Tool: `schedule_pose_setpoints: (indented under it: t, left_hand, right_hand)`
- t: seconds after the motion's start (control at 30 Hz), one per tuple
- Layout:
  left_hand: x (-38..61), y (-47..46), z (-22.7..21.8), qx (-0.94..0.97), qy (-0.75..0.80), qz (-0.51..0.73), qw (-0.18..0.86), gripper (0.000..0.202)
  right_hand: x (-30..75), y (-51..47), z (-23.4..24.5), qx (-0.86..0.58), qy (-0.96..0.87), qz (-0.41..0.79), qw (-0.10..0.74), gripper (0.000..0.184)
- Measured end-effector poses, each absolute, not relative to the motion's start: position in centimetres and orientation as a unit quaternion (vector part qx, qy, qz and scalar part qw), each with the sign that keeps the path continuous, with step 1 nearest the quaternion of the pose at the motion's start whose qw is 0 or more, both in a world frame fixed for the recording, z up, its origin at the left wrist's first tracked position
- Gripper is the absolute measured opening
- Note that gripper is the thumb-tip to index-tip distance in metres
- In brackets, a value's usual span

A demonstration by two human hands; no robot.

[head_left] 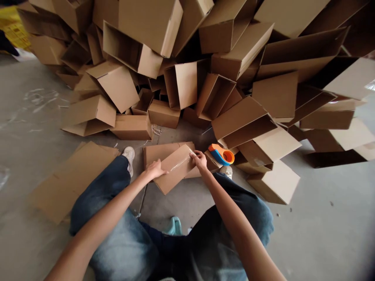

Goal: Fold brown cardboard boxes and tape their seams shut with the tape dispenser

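A small brown cardboard box (175, 171) lies tilted on the floor between my knees, with a strip of clear tape along its top seam. My left hand (155, 170) rests on the box's left end, fingers pressed flat against the cardboard. My right hand (200, 160) presses down on the box's far right corner, at the tape's end, fingers curled. An orange and blue tape dispenser (222, 154) lies on the floor just right of my right hand, apart from it.
A big heap of assembled cardboard boxes (205, 58) fills the far side. Flattened cardboard sheets (73, 179) lie on the concrete floor to my left, and more under the box. A lone box (275, 183) sits at my right knee. Something yellow (13, 27) shows at far left.
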State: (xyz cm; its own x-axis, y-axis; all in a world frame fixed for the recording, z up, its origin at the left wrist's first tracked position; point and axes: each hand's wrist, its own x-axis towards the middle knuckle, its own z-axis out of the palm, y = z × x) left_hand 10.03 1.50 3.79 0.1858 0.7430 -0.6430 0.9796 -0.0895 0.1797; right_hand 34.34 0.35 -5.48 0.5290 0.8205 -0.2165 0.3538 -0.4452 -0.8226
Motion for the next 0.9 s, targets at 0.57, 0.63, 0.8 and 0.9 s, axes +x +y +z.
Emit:
schedule_pose_setpoints:
  t: [0.57,0.63,0.8,0.9]
  left_hand:
    - [10.5,2.1,2.7,0.730,0.557,-0.253,0.306,0.081]
    - [10.6,2.2,2.7,0.722,0.563,-0.255,0.310,0.081]
    - [10.4,2.3,1.7,0.714,0.576,-0.231,0.324,0.086]
    - [10.2,2.4,1.1,0.714,0.577,-0.222,0.328,0.091]
  right_hand:
    - [30.8,-1.2,-1.0,-0.796,-0.541,0.203,0.177,0.055]
    - [29.4,-1.8,-0.7,-0.782,-0.570,0.204,0.149,0.075]
    - [26.3,-3.7,-1.7,-0.792,-0.574,0.181,0.107,0.122]
    - [25.3,-4.4,-2.8,-0.801,-0.572,0.155,0.091,0.129]
